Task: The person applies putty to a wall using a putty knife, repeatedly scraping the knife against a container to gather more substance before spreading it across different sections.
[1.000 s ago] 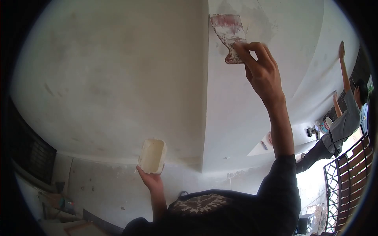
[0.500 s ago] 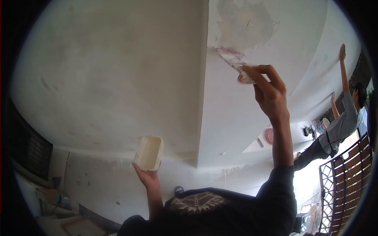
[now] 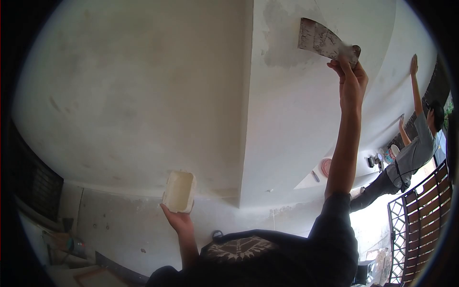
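My right hand is raised high and closed around a putty knife, its wide blade smeared with pale filler and pointing left. The blade lies over a grey patch on the white wall surface; whether it touches is hard to tell. Lower down, my left hand grips a whitish rectangular tub from below. Its open side faces me and the inside looks coated in cream-coloured material. Part of my left fingers is hidden behind the tub.
A vertical wall corner runs between the two hands. At right, another person reaches up to the wall with both arms. Near them are a bucket, a round pink item and a slatted gate. A dark window is at far left.
My right hand has moved up and slightly right, and the putty knife has turned to show its broad blade face. The tub in my left hand has shifted slightly down.
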A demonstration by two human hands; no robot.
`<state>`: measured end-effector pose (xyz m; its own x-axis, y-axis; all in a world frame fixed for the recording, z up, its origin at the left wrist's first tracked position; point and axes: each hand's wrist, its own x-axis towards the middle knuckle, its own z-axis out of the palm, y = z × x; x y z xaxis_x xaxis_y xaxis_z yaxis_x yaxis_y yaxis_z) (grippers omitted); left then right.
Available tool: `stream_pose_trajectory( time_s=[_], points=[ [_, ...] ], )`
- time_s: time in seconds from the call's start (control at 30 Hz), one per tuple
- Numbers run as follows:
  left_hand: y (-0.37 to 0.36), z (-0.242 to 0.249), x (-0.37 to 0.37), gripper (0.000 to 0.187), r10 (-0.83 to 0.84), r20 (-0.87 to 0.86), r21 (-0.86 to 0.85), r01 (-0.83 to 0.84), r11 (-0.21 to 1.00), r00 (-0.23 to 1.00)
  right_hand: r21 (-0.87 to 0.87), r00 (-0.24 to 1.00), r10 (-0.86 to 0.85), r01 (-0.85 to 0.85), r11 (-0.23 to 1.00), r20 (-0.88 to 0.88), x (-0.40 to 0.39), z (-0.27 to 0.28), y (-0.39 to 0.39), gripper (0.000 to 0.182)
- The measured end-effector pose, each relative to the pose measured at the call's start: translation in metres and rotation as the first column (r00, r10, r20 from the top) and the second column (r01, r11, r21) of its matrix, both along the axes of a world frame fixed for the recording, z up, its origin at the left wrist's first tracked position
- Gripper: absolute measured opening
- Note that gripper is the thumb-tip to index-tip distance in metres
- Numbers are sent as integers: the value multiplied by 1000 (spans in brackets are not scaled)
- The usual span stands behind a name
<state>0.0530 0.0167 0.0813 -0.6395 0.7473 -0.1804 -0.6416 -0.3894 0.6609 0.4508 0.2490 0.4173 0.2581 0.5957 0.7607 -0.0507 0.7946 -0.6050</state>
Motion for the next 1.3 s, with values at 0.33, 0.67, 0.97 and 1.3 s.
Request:
stream_pose_trajectory(
  time_s=[0.33, 0.67, 0.97, 1.3],
  points=[
    [2, 2, -1, 64, -7, 2, 43, 7, 999, 1000, 117, 976, -183, 169, 979, 118, -59, 0, -27, 26],
    [12, -1, -13, 66, -49, 0, 33, 49, 998, 999, 598, 822, -557, 389, 701, 117, -85, -4, -38, 18],
    [12, -8, -33, 65, -91, 3, 18, 91, 996, 996, 812, 383, -909, 470, 347, 167, -117, -37, -26, 45],
    [34, -15, -61, 65, -213, 0, -33, 213, 977, 977, 725, 306, -841, 427, 541, 446, -161, -83, -23, 43]
  ],
)
